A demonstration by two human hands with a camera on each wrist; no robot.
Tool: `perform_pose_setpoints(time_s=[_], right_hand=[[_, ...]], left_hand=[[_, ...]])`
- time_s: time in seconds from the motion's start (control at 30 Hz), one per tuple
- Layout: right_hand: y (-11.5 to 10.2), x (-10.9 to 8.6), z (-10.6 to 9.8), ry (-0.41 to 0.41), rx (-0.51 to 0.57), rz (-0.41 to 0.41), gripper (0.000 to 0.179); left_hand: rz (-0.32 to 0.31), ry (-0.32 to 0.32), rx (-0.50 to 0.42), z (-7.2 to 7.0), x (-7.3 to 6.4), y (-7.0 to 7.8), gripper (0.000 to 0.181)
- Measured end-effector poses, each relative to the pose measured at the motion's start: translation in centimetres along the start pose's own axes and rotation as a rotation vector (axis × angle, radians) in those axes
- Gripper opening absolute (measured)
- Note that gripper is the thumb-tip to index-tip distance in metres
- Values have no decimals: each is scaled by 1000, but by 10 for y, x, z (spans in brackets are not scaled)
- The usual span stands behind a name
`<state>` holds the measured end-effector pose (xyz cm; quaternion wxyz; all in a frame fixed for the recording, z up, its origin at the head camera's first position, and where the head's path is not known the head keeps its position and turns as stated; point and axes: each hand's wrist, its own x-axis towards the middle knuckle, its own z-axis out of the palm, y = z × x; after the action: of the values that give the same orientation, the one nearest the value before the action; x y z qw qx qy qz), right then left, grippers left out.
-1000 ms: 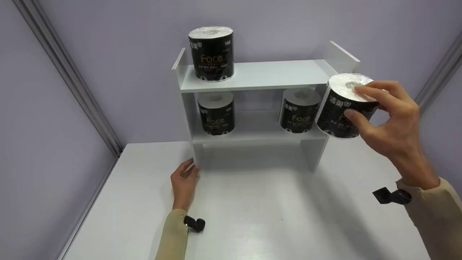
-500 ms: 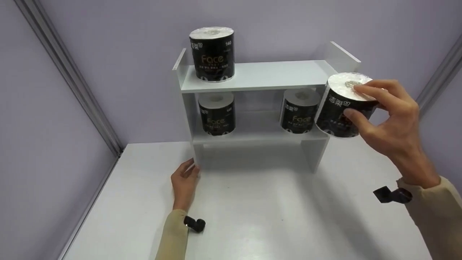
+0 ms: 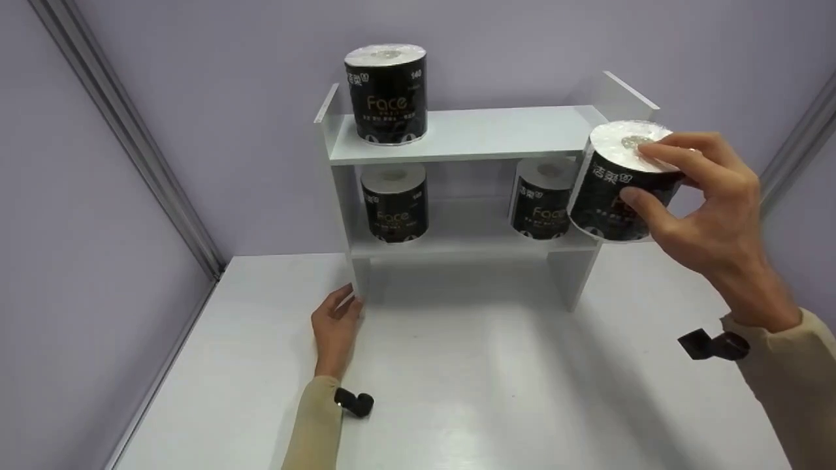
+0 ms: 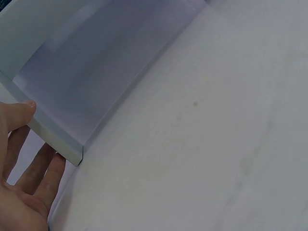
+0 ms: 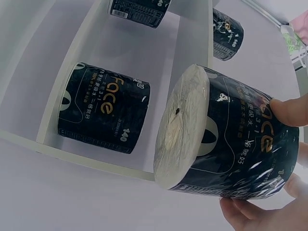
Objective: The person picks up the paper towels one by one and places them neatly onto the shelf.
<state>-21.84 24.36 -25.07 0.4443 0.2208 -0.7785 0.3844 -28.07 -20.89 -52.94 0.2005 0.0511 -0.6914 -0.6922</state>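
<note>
My right hand (image 3: 712,202) grips a toilet paper roll (image 5: 236,139) in black wrapping, thumb on its printed side and fingers over its top. The roll hangs slightly tilted in front of the right end of a white two-tier shelf (image 3: 457,249). My left hand (image 3: 336,326) is low at the shelf's left side panel. There the left wrist view shows the thumb (image 4: 19,115) and fingers on opposite sides of the panel's edge (image 4: 57,147). One matching roll (image 3: 388,98) stands on the upper tier at left. Two more, a left roll (image 3: 395,209) and a right roll (image 3: 543,202), stand on the lower tier.
The shelf stands on a white table (image 3: 444,391) near a pale purple wall (image 3: 509,46). An upright right end panel (image 3: 627,94) rises above the upper tier. A metal frame post (image 3: 130,137) runs down the left corner.
My right hand has lifted the toilet paper roll slightly. The left hand stays at the shelf's side panel, and the head view has shifted a little.
</note>
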Motion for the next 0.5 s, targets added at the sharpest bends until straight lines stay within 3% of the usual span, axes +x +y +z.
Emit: perform_pose_setpoints(time_s=[0.5], right_hand=[[12, 8, -4, -21, 1, -19, 45]], left_hand=[[7, -16, 35, 0, -1, 1, 36]])
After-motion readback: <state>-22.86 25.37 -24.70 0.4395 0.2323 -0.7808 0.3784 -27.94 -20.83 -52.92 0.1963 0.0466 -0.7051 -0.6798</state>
